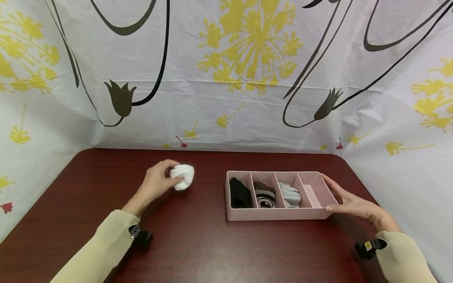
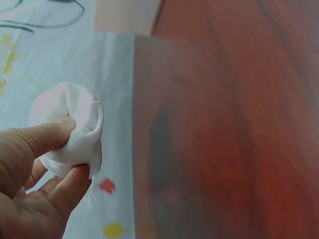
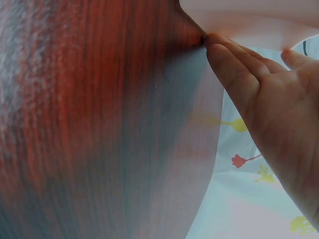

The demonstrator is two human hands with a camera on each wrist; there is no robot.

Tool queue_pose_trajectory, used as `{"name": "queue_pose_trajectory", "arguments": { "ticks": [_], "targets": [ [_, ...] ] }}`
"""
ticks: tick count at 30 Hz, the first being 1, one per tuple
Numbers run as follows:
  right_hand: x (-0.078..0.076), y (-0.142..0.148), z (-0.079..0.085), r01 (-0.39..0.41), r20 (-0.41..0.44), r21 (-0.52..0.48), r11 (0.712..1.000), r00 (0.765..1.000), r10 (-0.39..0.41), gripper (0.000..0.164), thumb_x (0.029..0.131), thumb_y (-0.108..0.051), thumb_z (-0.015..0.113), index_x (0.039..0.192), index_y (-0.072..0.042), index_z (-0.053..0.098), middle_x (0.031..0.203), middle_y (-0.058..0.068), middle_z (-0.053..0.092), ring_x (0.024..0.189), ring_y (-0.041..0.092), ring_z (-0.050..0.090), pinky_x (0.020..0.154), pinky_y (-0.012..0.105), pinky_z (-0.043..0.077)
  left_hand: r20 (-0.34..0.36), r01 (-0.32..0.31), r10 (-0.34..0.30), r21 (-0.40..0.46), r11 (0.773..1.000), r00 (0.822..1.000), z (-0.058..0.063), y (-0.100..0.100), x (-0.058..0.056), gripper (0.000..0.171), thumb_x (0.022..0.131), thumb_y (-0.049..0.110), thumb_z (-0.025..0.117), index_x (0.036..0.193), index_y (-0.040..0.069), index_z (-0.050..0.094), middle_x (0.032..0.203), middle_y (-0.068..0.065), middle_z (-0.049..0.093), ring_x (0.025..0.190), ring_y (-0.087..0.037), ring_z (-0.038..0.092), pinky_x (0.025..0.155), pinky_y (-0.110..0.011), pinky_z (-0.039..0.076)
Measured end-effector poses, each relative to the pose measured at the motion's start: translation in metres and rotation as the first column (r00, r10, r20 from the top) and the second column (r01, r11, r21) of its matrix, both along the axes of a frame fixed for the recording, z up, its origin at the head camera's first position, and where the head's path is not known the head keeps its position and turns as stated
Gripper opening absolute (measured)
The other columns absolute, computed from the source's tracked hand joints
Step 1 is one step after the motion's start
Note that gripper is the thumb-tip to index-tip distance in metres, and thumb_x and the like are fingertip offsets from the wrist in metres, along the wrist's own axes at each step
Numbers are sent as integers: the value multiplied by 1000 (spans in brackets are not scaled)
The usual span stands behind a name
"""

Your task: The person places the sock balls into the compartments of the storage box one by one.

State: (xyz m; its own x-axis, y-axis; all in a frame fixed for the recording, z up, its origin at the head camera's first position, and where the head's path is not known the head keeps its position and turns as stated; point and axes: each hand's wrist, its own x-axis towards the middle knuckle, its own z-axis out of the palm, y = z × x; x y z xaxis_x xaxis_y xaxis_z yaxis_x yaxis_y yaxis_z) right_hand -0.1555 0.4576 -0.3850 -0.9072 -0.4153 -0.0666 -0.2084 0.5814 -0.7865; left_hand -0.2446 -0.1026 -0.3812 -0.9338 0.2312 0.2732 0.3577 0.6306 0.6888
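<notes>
A balled-up white sock (image 1: 182, 177) is pinched between the thumb and fingers of my left hand (image 1: 157, 181), held over the left half of the table. The left wrist view shows the thumb pressing into the folds of the white sock (image 2: 75, 124), with fingers beneath. To the right, a pink divided box (image 1: 279, 214) has its right end gripped by my right hand (image 1: 354, 202), thumb at the near corner and fingers along the end wall. From left to right its compartments hold a black sock (image 1: 240, 193), striped dark socks (image 1: 264, 194) and grey socks (image 1: 290, 195); the rightmost holds no sock.
The dark red-brown wooden table (image 1: 212, 247) has rounded far corners. A white sheet with yellow flowers and dark stems (image 1: 198, 110) hangs behind it and along both sides. Each wrist wears a black strapped camera (image 1: 141, 236).
</notes>
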Motion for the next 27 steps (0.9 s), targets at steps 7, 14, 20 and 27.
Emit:
{"name": "queue_pose_trajectory", "arguments": {
  "ticks": [7, 14, 20, 27],
  "targets": [
    [1, -2, 3, 20, -38, 72, 997, 999, -17, 92, 84, -8, 62, 152, -16, 0, 148, 15, 14, 118, -15, 26, 86, 15, 37, 30, 65, -69, 120, 991, 997, 20, 45, -2, 37, 76, 12, 77, 110, 7, 63, 108, -12, 64, 97, -25, 62, 79, -37, 50],
    [2, -2, 3, 34, -34, 85, 996, 999, -32, 92, 84, -10, 63, 152, -18, 1, 147, 14, 16, 118, -13, 28, 85, 17, 38, 23, 157, -165, 191, 969, 986, 35, 102, -1, 36, 73, 11, 79, 107, 8, 65, 104, -8, 67, 94, -21, 64, 81, -34, 51],
    [1, -1, 2, 31, -31, 77, 997, 999, -29, 92, 84, -8, 63, 152, -15, 1, 145, 20, 18, 116, -10, 32, 84, 18, 40, 25, 228, -235, 169, 959, 972, 44, 151, 2, 35, 74, 16, 80, 106, 12, 66, 103, -4, 67, 94, -18, 60, 80, -28, 48],
    [1, -2, 5, 32, -25, 90, 995, 999, -30, 92, 84, -9, 63, 152, -15, 1, 147, 23, 13, 115, -15, 30, 84, 17, 40, 54, 289, -300, 144, 946, 953, 52, 201, 7, 35, 75, 20, 80, 107, 14, 67, 105, -2, 67, 94, -15, 58, 76, -20, 46]
  ]
}}
